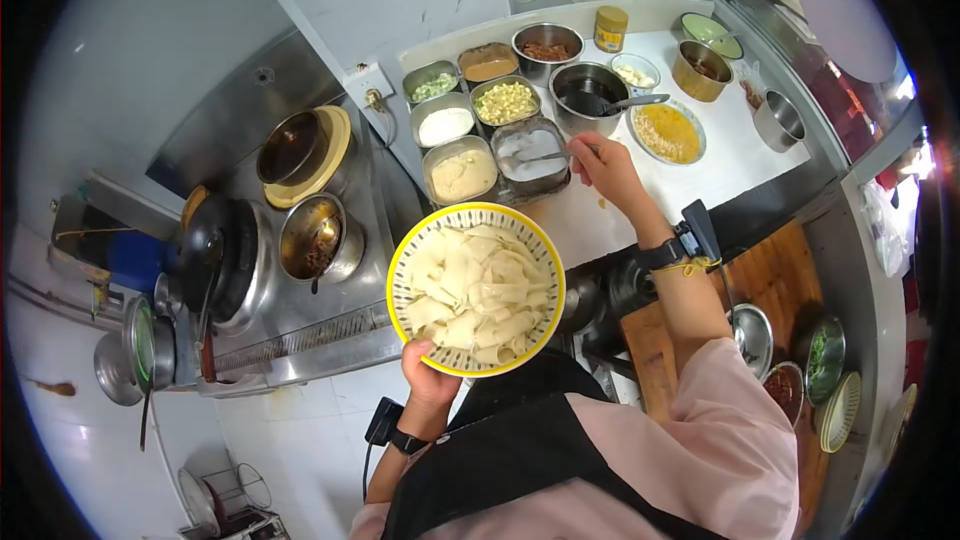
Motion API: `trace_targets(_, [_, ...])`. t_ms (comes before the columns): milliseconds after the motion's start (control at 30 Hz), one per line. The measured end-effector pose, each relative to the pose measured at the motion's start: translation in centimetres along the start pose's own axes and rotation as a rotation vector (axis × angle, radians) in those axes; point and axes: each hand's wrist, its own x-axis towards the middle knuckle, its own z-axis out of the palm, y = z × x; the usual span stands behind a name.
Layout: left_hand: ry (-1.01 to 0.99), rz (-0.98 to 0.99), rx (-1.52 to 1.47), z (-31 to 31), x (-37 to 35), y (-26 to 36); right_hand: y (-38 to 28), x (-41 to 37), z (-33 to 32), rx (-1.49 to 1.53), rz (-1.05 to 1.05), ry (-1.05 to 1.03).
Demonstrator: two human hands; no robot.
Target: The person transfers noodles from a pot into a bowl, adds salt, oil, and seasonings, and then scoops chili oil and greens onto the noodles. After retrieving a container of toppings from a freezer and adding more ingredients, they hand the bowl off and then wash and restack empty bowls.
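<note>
My left hand [430,377] grips the near rim of a yellow-edged bowl [397,312], holding it up in front of me. Wide, pale noodles [480,290] fill the bowl. My right hand [607,172] is closed around the handle of a spoon [545,156], whose head dips into white granules, perhaps salt or sugar, in a square metal container [530,185]. Beside that container are tubs of a pale yellow powder [462,175], a white powder [446,126] and chopped yellowish bits [504,102]. Just beyond my right hand stands a pot of dark liquid [588,92] with a ladle [640,101] in it.
A dish of yellow sauce [668,132], a brass-coloured pot [702,70], a yellow-lidded jar [610,28] and a steel cup [780,120] stand on the white counter [740,160]. At left are a stove with a black wok [215,240] and a steel pot [322,237]. A wooden board [650,365] lies at right.
</note>
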Motion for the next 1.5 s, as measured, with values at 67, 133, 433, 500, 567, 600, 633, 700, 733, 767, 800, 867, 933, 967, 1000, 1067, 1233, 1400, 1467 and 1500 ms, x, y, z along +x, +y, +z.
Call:
trace_targets(67, [0.004,0.006,-0.014,0.1,0.0,-0.2,0.0,-0.4,-0.4,0.003,0.052,-0.013])
trace_targets(133, [0.006,0.012,-0.032,0.1,0.1,-0.3,0.8,-0.6,-0.7,0.075,0.074,-0.023])
trace_targets(433, [-0.014,0.011,-0.080,0.3,0.0,-0.7,2.1,-1.5,-1.3,0.487,0.231,0.135])
trace_targets(500, [-0.005,0.008,-0.089,0.3,0.0,-0.8,2.4,-1.4,-1.5,0.534,0.235,0.156])
trace_targets(567, [-0.006,0.023,-0.090,0.1,0.1,-0.9,3.1,-1.4,-1.6,0.604,0.228,0.193])
trace_targets(600, [-0.012,0.030,-0.084,0.1,0.2,-1.0,3.1,-1.5,-1.7,0.599,0.233,0.181])
trace_targets(633, [-0.018,0.029,-0.093,0.1,0.2,-1.0,3.1,-1.5,-1.8,0.605,0.243,0.195])
trace_targets(700, [-0.003,0.017,-0.114,0.0,0.2,-1.2,3.4,-1.7,-1.9,0.635,0.240,0.201])
trace_targets(733, [0.010,0.009,-0.126,-0.2,0.3,-1.2,3.0,-2.3,-1.7,0.627,0.261,0.179])
trace_targets(767, [0.011,0.008,-0.122,0.0,0.2,-1.2,2.1,-2.6,-1.7,0.636,0.246,0.188])
trace_targets(800, [0.005,0.006,-0.118,0.3,0.3,-1.1,1.0,-2.7,-1.8,0.645,0.226,0.199])
trace_targets(867, [0.002,0.008,-0.141,-0.1,0.3,-1.0,-1.4,-3.9,-1.8,0.613,0.206,0.170])
trace_targets(933, [-0.019,-0.024,-0.171,-0.3,0.5,-1.0,-3.5,-5.1,-1.9,0.578,0.194,0.117])
trace_targets(967, [-0.026,-0.022,-0.175,-0.2,0.5,-0.9,-4.0,-5.8,-1.9,0.548,0.174,0.084])
trace_targets(1000, [-0.027,-0.020,-0.187,-0.2,0.5,-1.0,-4.8,-6.6,-1.7,0.538,0.173,0.078])
trace_targets(1067, [-0.018,-0.029,-0.207,-0.5,0.5,-1.1,-6.2,-8.1,-0.8,0.309,0.036,0.002])
trace_targets(1233, [-0.014,-0.034,-0.197,-1.0,0.4,-1.1,-4.3,-5.6,-0.2,0.011,-0.147,0.085])
trace_targets(1400, [-0.042,-0.024,-0.204,-0.3,0.3,-1.2,-1.4,-2.3,1.4,-0.024,-0.005,0.031])
trace_targets(1467, [-0.020,-0.014,-0.174,-0.4,0.2,-1.2,-1.2,-1.9,1.6,0.053,0.006,0.048])
trace_targets(1500, [0.002,-0.018,-0.159,-0.2,0.2,-1.1,-1.3,-1.8,1.6,0.082,0.044,0.053])
